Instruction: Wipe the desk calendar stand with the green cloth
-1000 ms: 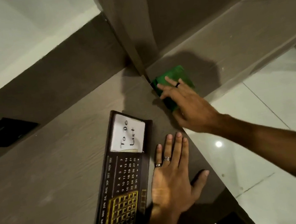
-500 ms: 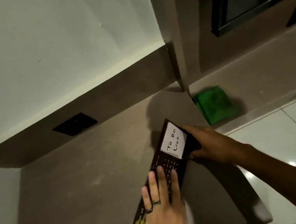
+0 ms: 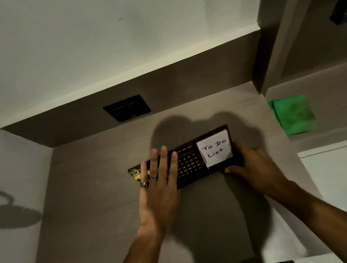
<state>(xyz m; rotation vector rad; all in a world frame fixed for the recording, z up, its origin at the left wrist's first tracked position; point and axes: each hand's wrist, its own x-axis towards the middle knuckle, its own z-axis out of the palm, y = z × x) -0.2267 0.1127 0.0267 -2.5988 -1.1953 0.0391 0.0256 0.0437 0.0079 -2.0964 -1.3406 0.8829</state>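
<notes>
While I look down through the head camera, the long dark-brown desk calendar stand [image 3: 191, 162] lies flat across the middle of the grey-brown wood-grain desk top [image 3: 94, 210], its length running left to right. My left hand [image 3: 158, 197] rests flat and spread over the stand's left half, fingers extended and gripping nothing; 2 rings [image 3: 148, 180] show on its fingers. My right hand [image 3: 256, 169] curls around the stand's right end, thumb along the near edge and fingers tucked out of sight behind the far side, so it holds that end. A white paper note [image 3: 216, 151] reading "To Do List" sits on the stand's right part, just beside my right hand, with rows of small date numbers to its left and a gold patch at the far left end. The folded green cloth [image 3: 294, 114] lies untouched on a lower ledge to the right, apart from both hands. A black wall plate [image 3: 127, 108] sits on the dark back panel behind the desk.
</notes>
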